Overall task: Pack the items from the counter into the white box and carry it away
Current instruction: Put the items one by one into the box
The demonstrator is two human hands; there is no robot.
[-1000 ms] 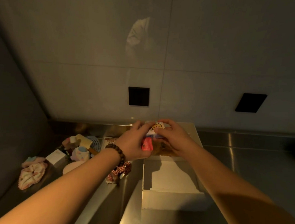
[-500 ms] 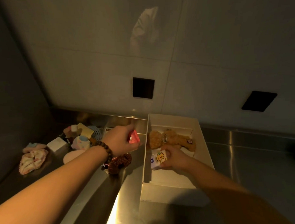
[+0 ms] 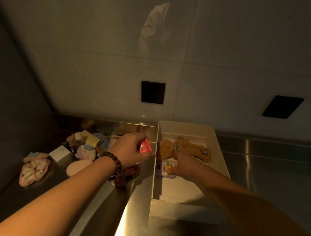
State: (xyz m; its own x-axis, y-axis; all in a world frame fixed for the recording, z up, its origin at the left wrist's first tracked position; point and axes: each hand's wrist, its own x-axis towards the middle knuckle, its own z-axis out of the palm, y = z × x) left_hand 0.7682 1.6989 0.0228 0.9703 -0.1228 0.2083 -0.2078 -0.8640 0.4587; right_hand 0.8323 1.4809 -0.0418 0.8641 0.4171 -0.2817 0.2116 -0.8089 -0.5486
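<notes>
Kitchen — steel counter (image 3: 266, 169), tiled wall (image 3: 243, 50).

No words or numbers can be read. The small white packet (image 3: 166, 167) in the white box (image 3: 219, 149) shows a yellow cartoon bear (no clear letters). The card (image 3: 115, 139) on the table (image 3: 266, 167) has print, too blurry to read.

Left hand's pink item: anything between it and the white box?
Nothing visible. The left hand holds the pink item just outside the white box, whose top is open; only its left wall separates them.
</notes>
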